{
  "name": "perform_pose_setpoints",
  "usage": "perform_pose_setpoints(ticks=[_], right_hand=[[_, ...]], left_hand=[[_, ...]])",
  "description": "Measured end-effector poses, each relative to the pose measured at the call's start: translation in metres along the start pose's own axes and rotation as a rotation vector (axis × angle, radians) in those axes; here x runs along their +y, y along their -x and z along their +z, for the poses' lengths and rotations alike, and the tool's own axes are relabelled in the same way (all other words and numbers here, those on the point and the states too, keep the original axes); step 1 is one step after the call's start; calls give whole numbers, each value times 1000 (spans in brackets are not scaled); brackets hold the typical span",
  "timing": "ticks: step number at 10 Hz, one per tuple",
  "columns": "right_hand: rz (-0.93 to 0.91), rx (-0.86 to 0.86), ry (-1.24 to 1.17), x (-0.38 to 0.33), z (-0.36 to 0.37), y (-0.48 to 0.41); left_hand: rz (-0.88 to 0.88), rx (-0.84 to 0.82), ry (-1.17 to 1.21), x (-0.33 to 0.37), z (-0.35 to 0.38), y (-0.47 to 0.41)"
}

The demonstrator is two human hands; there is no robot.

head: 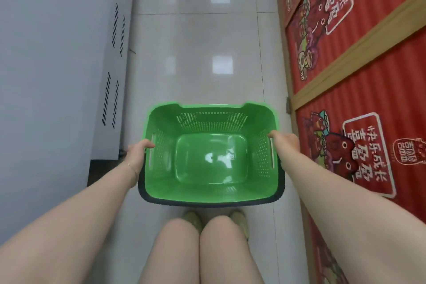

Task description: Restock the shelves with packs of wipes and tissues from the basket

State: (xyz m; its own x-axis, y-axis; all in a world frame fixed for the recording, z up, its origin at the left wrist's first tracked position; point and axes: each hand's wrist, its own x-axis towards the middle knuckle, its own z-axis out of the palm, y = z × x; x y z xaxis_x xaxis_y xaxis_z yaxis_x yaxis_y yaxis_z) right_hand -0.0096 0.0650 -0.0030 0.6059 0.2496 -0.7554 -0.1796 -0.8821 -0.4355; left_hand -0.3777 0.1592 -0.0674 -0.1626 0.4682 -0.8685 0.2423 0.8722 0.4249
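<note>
1. Green plastic basket [211, 120] hangs between both hands, above the tiled floor [196, 53] and straight ahead of the knees. Its open top faces up.
2. Its long axis seems to run across the body, from one hand to the other, so each hand has a short end wall. Neither hand is nearer than the other.
3. The left hand [138, 154] grips the left edge. Its thumb is hooked over the rim to the inside, beside a slot in the wall. The other fingers are hidden behind the wall.
4. The right hand [284, 143] grips the right edge the same way, thumb over the rim and fingers out of sight.
5. Both arms reach forward and down, nearly straight.
6. No packs show inside, only the bare bottom, so the restocking looks finished or due a refill.
7. A white cabinet [57, 76] stands to the left and red cartons [368, 76] to the right.
</note>
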Motion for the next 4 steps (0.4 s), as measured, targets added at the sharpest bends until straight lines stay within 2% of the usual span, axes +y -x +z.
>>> perform_pose_setpoints(ticks=[1,2,4], right_hand=[[48,-53,19,10,-2,-14],[69,-98,26,15,-4,-11],[-91,-146,262,-1,-9,36]], left_hand=[[23,-24,-10,20,34,48],[12,-42,-6,18,46,59],[61,13,-188,35,49,105]])
